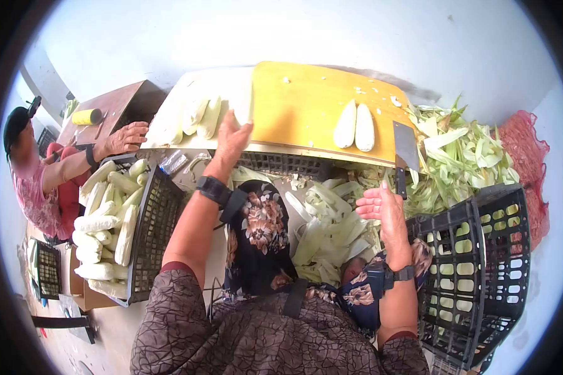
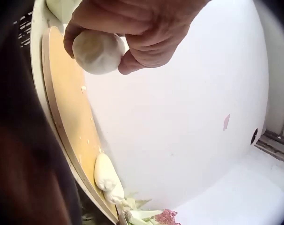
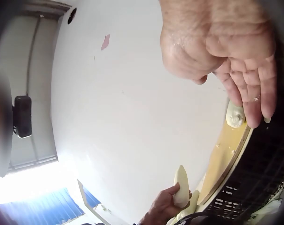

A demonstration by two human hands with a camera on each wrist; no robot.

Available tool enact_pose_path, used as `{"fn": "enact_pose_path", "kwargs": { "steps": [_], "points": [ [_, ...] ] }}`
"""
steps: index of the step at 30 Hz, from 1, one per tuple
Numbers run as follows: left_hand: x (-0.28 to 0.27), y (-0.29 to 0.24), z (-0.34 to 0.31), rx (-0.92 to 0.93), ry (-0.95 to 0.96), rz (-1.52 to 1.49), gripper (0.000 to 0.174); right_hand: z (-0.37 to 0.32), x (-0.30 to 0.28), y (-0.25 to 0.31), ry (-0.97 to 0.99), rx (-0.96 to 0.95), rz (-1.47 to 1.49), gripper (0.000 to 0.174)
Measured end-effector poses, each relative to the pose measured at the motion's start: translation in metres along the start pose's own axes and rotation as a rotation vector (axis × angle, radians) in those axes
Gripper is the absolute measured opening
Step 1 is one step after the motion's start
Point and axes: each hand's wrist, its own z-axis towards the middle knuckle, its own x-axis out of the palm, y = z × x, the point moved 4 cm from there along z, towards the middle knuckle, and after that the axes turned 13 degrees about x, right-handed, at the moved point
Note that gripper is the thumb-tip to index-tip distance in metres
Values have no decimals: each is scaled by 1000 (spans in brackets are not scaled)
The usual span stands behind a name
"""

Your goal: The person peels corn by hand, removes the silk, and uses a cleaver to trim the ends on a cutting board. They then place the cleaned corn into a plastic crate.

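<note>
Bare right hand (image 1: 385,209): holding nothing, fingers straight and nearly together, near an openwork black plastic crate (image 1: 443,220).
Bare left hand (image 1: 233,139): thumb and fingers clamped round a pale, tapering corn ear (image 2: 99,52), by the flat white board (image 1: 234,87).
Black-handled steel cleaver (image 1: 405,147): across the flat yellow board's (image 1: 319,94) right end, handle jutting over the edge.
Beyond: two pale ears (image 1: 364,128); leafy green husk heap (image 1: 460,147).
Views: left wrist shows the gripped ear's end; only head shows another person (image 1: 36,203).
</note>
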Motion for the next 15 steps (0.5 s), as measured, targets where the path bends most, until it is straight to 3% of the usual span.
{"fn": "enact_pose_path", "kwargs": {
  "steps": [5, 7, 8, 13, 15],
  "points": [
    [-34, 62, 22, 28, -92, 350, 54, 1, 3, -4, 5, 14, -37, 58],
    [-41, 53, 24, 116, -74, 631, 56, 2, 1, -7, -1, 13, -16, 56],
    [-45, 49, 24, 22, -28, 683, 58, 2, 2, -7, 8, 12, -26, 56],
    [-44, 37, 18, 70, -25, 933, 48, 3, 2, -10, 23, 3, -104, 59],
    [-38, 34, 15, -56, 21, 1033, 49, 4, 1, -13, 10, 3, -103, 57]
  ]
}}
